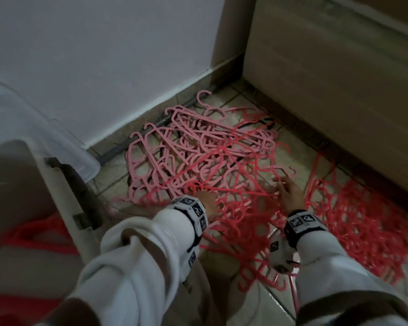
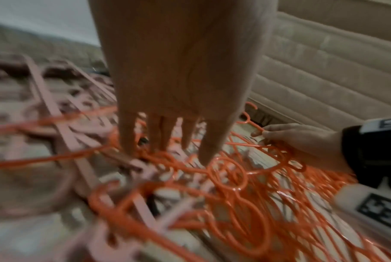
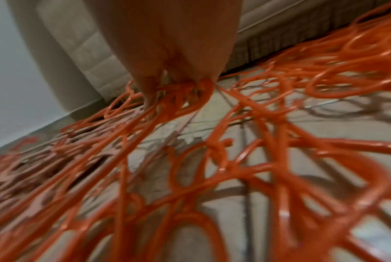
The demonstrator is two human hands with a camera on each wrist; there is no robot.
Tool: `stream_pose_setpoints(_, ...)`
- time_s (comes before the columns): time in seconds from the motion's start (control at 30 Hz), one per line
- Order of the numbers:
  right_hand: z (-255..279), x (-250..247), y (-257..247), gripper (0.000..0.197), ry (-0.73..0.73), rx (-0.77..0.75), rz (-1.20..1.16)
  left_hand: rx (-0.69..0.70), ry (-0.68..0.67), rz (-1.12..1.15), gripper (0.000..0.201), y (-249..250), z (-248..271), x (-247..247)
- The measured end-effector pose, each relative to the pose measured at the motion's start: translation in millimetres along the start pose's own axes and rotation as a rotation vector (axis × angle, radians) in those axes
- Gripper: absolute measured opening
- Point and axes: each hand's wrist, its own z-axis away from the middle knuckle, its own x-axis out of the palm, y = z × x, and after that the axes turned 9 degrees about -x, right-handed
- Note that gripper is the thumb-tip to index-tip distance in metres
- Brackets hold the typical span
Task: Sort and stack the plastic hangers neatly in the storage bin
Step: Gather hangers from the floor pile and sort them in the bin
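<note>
A tangle of light pink hangers (image 1: pixel 198 147) lies on the tiled floor by the wall. Red hangers (image 1: pixel 363 220) spread in front of it and to the right. My left hand (image 1: pixel 206 201) reaches down with straight, spread fingers (image 2: pixel 127 141), whose tips touch the red hangers (image 2: pixel 223 177). My right hand (image 1: pixel 285 187) is further right, its fingers and thumb pinching a red hanger (image 2: pixel 252 124) just below the hook. In the right wrist view the right hand (image 3: pixel 174 88) has red wire threaded between its fingers. The white storage bin (image 1: pixel 64 196) stands at the left, with red hangers (image 1: pixel 33 234) inside.
A clear plastic lid (image 1: pixel 45 128) leans behind the bin against the white wall (image 1: pixel 104 55). A beige quilted mattress side (image 1: pixel 339 90) bounds the floor on the right. A dark pipe (image 1: pixel 118 149) runs along the skirting. Bare tiles (image 1: pixel 269 302) show near my knees.
</note>
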Motion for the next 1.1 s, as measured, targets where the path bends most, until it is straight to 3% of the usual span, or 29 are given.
stream_pose_setpoints(0.07, 7, -7, 13, 0.026, -0.018, 0.068, 0.020, 0.006, 0.042, -0.032, 0.052, 8, -6, 15)
stream_pose_setpoints(0.17, 22, -7, 18, 0.036, -0.185, 0.127, 0.136, 0.089, 0.043, 0.008, 0.058, 16, -5, 29)
stream_pose_setpoints(0.23, 28, -3, 17, 0.048, -0.241, 0.073, 0.268, 0.156, 0.065, 0.121, 0.053, 18, -5, 39)
stream_pose_setpoints(0.3, 30, 2, 17, 0.064, -0.275, 0.021, 0.449, 0.187, 0.172, 0.315, 0.041, 19, -5, 45)
stream_pose_setpoints(0.37, 29, 4, 15, 0.073, -0.270, 0.029, 0.560, 0.081, 0.388, 0.335, 0.040, 17, -4, 43)
stream_pose_setpoints(0.43, 30, 2, 12, 0.076, -0.251, 0.065, 0.592, -0.158, 0.526, 0.248, 0.059, 8, -4, 35)
stream_pose_setpoints(0.5, 31, -2, 8, 0.075, -0.264, 0.088, 0.630, -0.339, 0.426, 0.303, 0.076, -1, 0, 27)
stream_pose_setpoints(0.57, 34, -7, 5, 0.071, -0.305, 0.099, 0.702, -0.386, 0.340, 0.299, 0.083, -9, -1, 28)
stream_pose_setpoints(0.67, 38, -9, 7, 0.064, -0.339, 0.130, 0.723, -0.434, 0.447, 0.249, 0.064, -18, -7, 33)
stream_pose_setpoints(0.73, 41, -10, 12, 0.057, -0.320, 0.135, 0.635, -0.388, 0.475, 0.363, 0.043, -17, -6, 34)
stream_pose_setpoints(0.83, 45, -17, 15, 0.058, -0.277, 0.132, 0.472, -0.164, 0.533, 0.524, 0.026, -4, 9, 36)
stream_pose_setpoints(0.9, 47, -25, 16, 0.060, -0.285, 0.119, 0.432, -0.043, 0.634, 0.540, 0.025, 5, 25, 35)
stream_pose_setpoints(0.97, 50, -36, 16, 0.060, -0.309, 0.105, 0.450, -0.017, 0.695, 0.447, 0.031, 10, 35, 33)
stream_pose_setpoints(1.1, 57, -61, 21, 0.063, -0.306, 0.140, 0.439, -0.010, 0.651, 0.584, 0.039, 17, 45, 20)
